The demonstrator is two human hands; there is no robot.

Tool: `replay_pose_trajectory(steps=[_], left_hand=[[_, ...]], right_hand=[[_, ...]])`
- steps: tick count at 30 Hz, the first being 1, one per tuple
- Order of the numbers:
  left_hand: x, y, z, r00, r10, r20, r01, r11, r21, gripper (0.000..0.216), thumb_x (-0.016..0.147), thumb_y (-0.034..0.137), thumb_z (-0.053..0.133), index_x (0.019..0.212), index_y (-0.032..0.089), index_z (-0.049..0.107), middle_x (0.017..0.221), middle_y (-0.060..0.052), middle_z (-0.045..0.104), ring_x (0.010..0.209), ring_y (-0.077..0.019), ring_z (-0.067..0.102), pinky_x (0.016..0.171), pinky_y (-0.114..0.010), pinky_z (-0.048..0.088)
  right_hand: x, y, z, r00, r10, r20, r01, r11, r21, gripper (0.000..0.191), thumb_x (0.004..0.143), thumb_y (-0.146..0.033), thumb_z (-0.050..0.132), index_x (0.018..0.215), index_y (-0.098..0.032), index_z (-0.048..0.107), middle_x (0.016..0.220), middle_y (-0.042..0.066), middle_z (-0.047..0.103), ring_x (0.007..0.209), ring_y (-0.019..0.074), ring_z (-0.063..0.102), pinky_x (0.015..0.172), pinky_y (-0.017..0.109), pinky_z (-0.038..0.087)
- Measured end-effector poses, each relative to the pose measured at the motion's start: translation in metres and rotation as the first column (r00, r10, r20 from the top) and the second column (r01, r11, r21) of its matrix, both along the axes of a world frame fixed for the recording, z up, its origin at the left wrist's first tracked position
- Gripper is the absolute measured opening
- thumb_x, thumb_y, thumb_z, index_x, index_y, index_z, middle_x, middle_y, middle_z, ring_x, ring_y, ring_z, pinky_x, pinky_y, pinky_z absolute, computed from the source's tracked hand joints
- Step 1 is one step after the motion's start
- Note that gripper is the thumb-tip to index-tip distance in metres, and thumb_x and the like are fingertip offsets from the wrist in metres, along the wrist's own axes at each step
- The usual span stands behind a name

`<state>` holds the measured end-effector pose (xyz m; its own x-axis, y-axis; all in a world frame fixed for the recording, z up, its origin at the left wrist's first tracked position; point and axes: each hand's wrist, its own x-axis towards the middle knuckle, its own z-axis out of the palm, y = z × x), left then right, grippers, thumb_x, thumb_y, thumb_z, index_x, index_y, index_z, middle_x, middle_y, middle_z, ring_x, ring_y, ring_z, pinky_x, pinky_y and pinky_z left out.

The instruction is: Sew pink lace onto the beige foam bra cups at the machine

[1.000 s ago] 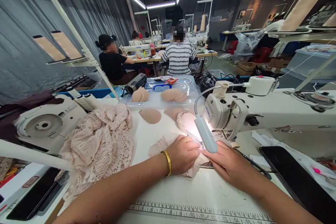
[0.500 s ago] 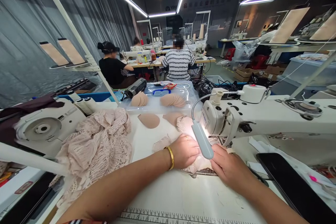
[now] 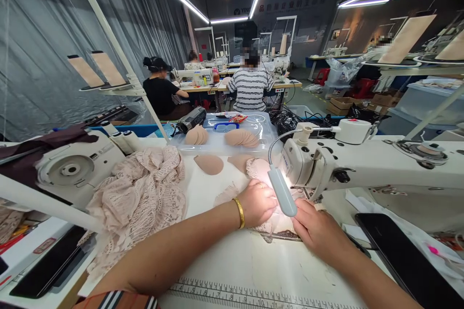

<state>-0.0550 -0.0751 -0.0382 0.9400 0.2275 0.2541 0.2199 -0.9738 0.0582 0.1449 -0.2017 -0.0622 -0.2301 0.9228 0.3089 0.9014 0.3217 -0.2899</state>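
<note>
My left hand point(image 3: 259, 203), with a gold bangle and a ring, lies on a piece of pink lace fabric point(image 3: 270, 224) with its fingers curled down on it. My right hand point(image 3: 317, 231) presses the same lace from the right, fingers pointing at the needle area, partly hidden by the lamp head point(image 3: 282, 190). Both hands sit just in front of the white sewing machine point(image 3: 348, 164). The lace is brightly lit under the lamp.
A heap of pink lace point(image 3: 141, 198) lies to the left. Beige bra cups point(image 3: 208, 164) and a clear tray point(image 3: 217, 145) with more cups sit behind. A black phone point(image 3: 406, 260) lies at right. A ruler strip point(image 3: 253, 297) runs along the table's front. People sew at tables beyond.
Both hands have slid a little further away, pushing the lace toward the machine's needle. The head camera has shifted slightly.
</note>
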Motion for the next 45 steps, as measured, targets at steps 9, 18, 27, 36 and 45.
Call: replay_pose_trajectory(steps=[9,18,27,36,45], left_hand=[[0.008,-0.002,0.004,0.982,0.163,-0.094,-0.164,0.986,0.001,0.010,0.083,0.018,0.063,0.093,0.014,0.066,0.097,-0.011,0.065,0.094,-0.0282,0.059,0.087,-0.042,0.043],[-0.063,-0.069,0.035,0.959,0.058,0.277,0.068,0.903,-0.424,0.024,0.097,0.023,0.052,0.119,0.020,0.062,0.122,-0.010,0.068,0.117,-0.0239,0.060,0.103,-0.042,0.045],[-0.086,-0.164,0.014,0.652,0.757,-0.055,0.524,-0.501,-0.689,0.066,0.074,0.056,0.086,0.120,0.015,0.062,0.116,-0.017,0.071,0.104,-0.0240,0.070,0.098,-0.037,0.050],[-0.077,-0.139,0.022,0.570,0.813,-0.122,0.563,-0.494,-0.663,0.053,0.072,0.053,0.083,0.104,0.012,0.071,0.096,-0.011,0.076,0.093,-0.0264,0.070,0.074,-0.030,0.052],[-0.068,-0.144,0.021,0.536,0.841,-0.075,0.571,-0.427,-0.701,0.046,0.070,0.047,0.088,0.095,0.013,0.072,0.098,-0.011,0.075,0.091,-0.0242,0.069,0.081,-0.032,0.054]], right_hand=[[-0.001,-0.003,0.002,1.000,0.004,-0.016,-0.003,0.999,0.042,0.028,0.102,-0.019,0.034,0.085,-0.024,0.054,0.078,0.001,0.049,0.066,0.0194,0.052,0.056,0.032,0.035],[-0.055,-0.010,0.029,0.517,-0.293,-0.805,-0.119,0.906,-0.406,0.045,0.096,-0.052,0.057,0.130,-0.024,0.051,0.080,-0.001,0.066,0.075,0.0219,0.062,0.067,0.034,0.047],[-0.130,-0.073,0.013,0.055,-0.329,-0.943,-0.031,0.943,-0.331,0.061,0.083,-0.054,0.077,0.137,-0.036,0.053,0.082,-0.004,0.062,0.074,0.0169,0.059,0.079,0.032,0.051],[-0.133,-0.102,0.025,0.013,-0.401,-0.916,0.042,0.916,-0.400,0.078,0.083,-0.057,0.077,0.150,-0.037,0.043,0.117,0.006,0.073,0.106,0.0263,0.069,0.095,0.040,0.054],[-0.127,-0.101,0.012,0.060,-0.360,-0.931,0.078,0.931,-0.356,0.074,0.083,-0.055,0.077,0.147,-0.033,0.047,0.127,0.008,0.071,0.116,0.0300,0.068,0.095,0.042,0.058]])
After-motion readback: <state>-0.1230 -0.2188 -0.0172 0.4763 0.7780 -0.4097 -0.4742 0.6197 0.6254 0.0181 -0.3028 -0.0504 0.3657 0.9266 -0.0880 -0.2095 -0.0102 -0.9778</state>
